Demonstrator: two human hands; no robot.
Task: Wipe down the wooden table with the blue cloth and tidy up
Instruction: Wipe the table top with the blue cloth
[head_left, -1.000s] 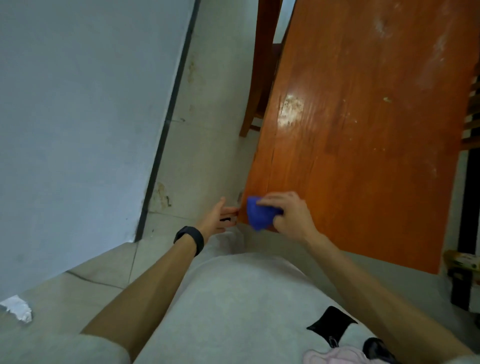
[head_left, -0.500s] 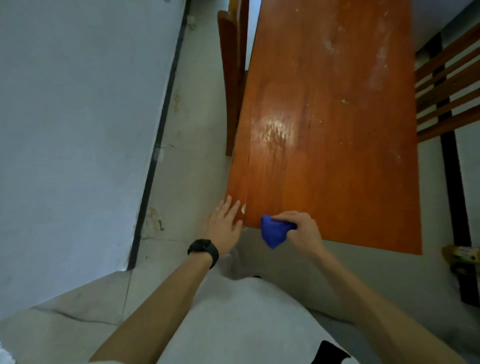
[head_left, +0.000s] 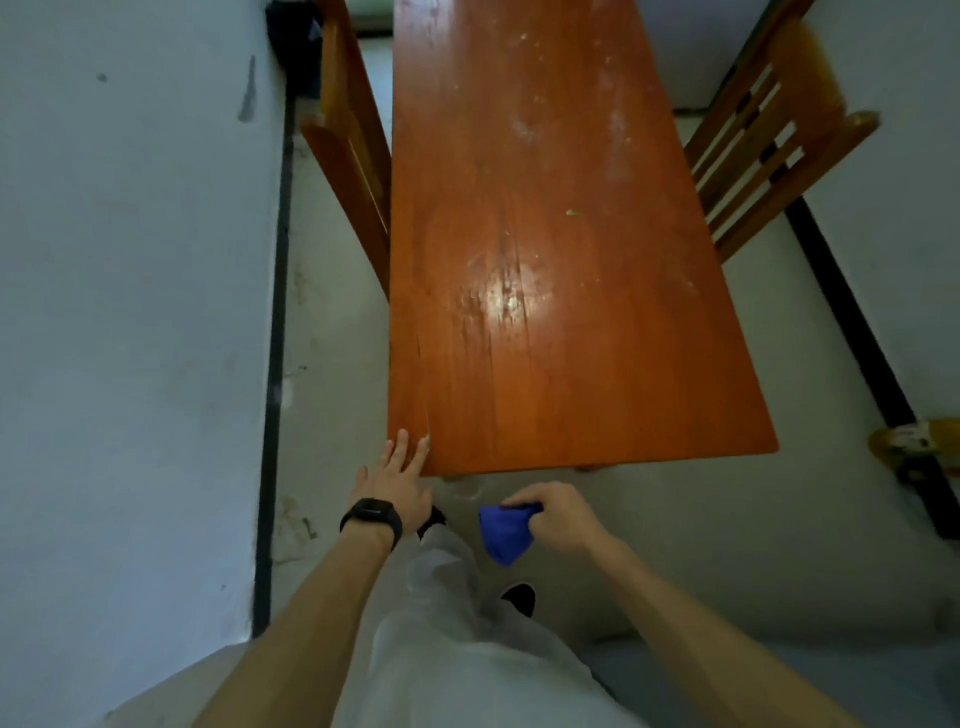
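Between two chairs (head_left: 353, 171), wooden table (head_left: 571, 374); left fingers (head_left: 399, 453) straight at its corner, right fingers (head_left: 525, 501) round blue cloth (head_left: 504, 535).

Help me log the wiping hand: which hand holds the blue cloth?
The right hand, curled round the bunched blue cloth; the left hand, with the black watch, holds nothing, its straight fingers touching the near corner of the wooden table.

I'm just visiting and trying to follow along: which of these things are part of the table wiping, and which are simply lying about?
Part of the job: wooden table, smeared and speckled; blue cloth, bunched in the right hand; left hand, at the table's near corner.
Just there: left chair; slatted right chair; black wristwatch.
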